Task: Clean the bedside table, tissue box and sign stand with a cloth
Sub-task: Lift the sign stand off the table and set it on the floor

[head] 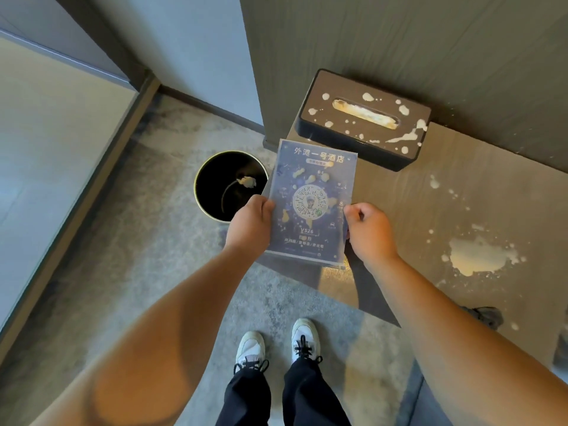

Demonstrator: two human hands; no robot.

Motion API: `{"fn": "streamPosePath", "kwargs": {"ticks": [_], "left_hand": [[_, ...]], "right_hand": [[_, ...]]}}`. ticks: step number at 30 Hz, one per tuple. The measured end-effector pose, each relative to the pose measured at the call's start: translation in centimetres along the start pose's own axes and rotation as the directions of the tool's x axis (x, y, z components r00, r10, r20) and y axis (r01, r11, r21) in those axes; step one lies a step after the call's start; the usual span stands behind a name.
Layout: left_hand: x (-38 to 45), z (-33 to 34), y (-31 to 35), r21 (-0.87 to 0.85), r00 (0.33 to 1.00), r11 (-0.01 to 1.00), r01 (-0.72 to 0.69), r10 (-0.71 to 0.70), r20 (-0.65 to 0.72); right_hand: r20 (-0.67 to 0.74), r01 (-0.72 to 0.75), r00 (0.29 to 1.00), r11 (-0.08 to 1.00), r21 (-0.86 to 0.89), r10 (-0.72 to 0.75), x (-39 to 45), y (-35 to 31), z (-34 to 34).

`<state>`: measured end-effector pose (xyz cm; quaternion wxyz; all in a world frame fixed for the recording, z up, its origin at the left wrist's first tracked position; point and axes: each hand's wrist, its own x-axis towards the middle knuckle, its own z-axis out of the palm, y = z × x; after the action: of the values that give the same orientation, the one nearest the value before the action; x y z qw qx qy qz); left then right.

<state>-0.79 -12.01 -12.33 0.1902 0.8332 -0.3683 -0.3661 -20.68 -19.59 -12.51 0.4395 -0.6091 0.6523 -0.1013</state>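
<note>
Both hands are gripping the sign stand [310, 204] by its side edges, left hand [250, 224] clamped on one, right hand [370, 230] on the other, over the table [430, 210] corner. The splattered tissue box [364, 118] is sitting beyond them; a bin [229, 186] is standing left of the left hand on open carpet [147, 241].

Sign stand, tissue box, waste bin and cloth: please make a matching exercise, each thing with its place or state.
Things:
1. sign stand
2. tissue box
3. waste bin
4. cloth

Places or states:
A. on the carpet, left of the table
B. lying at the table's near edge
C. held by the left hand and the right hand
D. against the wall, splattered

Pairs: 1-C, 2-D, 3-A, 4-B
</note>
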Motion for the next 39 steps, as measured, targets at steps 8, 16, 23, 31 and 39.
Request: {"fn": "streamPosePath", "kwargs": {"ticks": [8, 16, 23, 31, 39], "left_hand": [[-4.1, -4.1, -4.0, -0.170, 0.979, 0.980, 0.100, -0.127, -0.157], [-12.2, -8.0, -14.3, -0.304, 0.878, 0.915, 0.265, -0.359, -0.316], [-20.6, -6.4, -25.9, -0.437, 0.740, 0.802, 0.407, -0.570, -0.357], [-28.4, 0.8, -37.0, -0.561, 0.601, 0.675, 0.479, -0.718, -0.351], [-27.0, 10.0, -48.1, -0.618, 0.523, 0.592, 0.517, -0.790, -0.319]], "right_hand": [[0.143, 0.172, 0.976, 0.984, -0.037, -0.165, -1.6, -5.2, 2.7], [0.388, 0.391, 0.861, 0.916, -0.088, -0.330, -7.8, -9.7, 11.7], [0.613, 0.530, 0.719, 0.829, -0.179, -0.327, -14.4, -8.2, 22.3], [0.776, 0.617, 0.581, 0.754, -0.226, -0.243, -20.6, -1.7, 33.0], [0.863, 0.682, 0.481, 0.684, -0.257, -0.156, -19.4, 6.5, 44.5]]}}
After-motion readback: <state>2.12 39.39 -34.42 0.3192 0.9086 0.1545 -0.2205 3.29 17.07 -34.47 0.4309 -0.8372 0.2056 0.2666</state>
